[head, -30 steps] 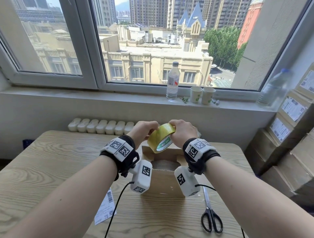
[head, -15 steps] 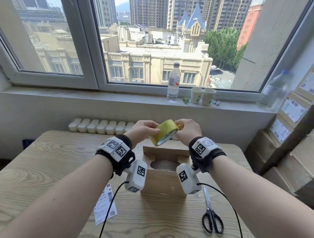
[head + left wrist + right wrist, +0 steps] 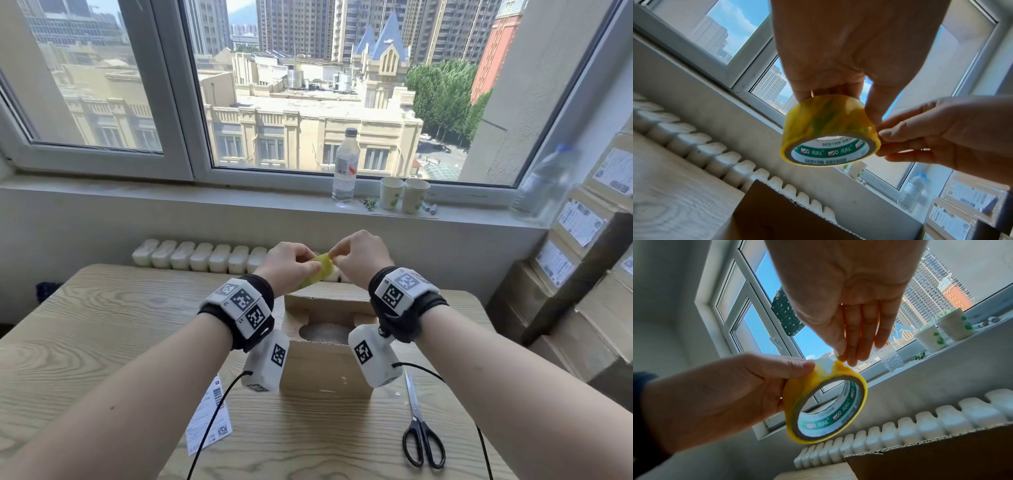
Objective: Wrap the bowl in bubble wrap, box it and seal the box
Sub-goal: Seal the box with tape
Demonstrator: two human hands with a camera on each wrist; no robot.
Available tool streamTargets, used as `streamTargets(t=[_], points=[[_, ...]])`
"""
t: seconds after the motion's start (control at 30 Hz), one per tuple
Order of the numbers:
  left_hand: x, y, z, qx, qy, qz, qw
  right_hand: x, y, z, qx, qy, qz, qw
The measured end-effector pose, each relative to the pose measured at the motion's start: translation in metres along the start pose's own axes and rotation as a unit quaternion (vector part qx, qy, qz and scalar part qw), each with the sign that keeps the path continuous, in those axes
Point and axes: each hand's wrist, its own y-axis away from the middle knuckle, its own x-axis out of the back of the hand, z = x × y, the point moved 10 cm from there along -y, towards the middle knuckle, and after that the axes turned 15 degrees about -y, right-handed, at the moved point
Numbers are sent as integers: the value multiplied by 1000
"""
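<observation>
A yellow tape roll [image 3: 319, 270] is held in the air above the open cardboard box [image 3: 325, 366] on the wooden table [image 3: 102, 329]. My left hand [image 3: 838, 97] grips the roll [image 3: 828, 129] round its rim. My right hand [image 3: 842, 358] pinches the crumpled loose end of the tape at the top of the roll [image 3: 824, 407] with thumb and fingertips. Inside the box a bubble-wrapped bundle [image 3: 325, 334] shows through the gap between the flaps; the bowl itself is hidden.
Black-handled scissors [image 3: 423, 442] lie right of the box, and a printed label sheet [image 3: 207, 421] lies to its left. A water bottle [image 3: 345, 168] and two paper cups [image 3: 404, 195] stand on the sill. Stacked cartons [image 3: 582, 274] fill the right side. A white radiator [image 3: 202, 255] runs behind the table.
Both hands have lifted the roll slightly and turned it edge-on to the head camera. The right hand's fingers have moved to the top of the roll and now pinch its loose end.
</observation>
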Motion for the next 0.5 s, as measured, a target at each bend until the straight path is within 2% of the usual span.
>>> streamTargets(t=[0.23, 0.5], points=[[-1, 2, 10, -30, -65, -4, 997, 3, -5, 7, -22, 4, 14, 1000], [1, 0, 12, -17, -39, -2, 999, 10, -8, 12, -22, -38, 36, 998]])
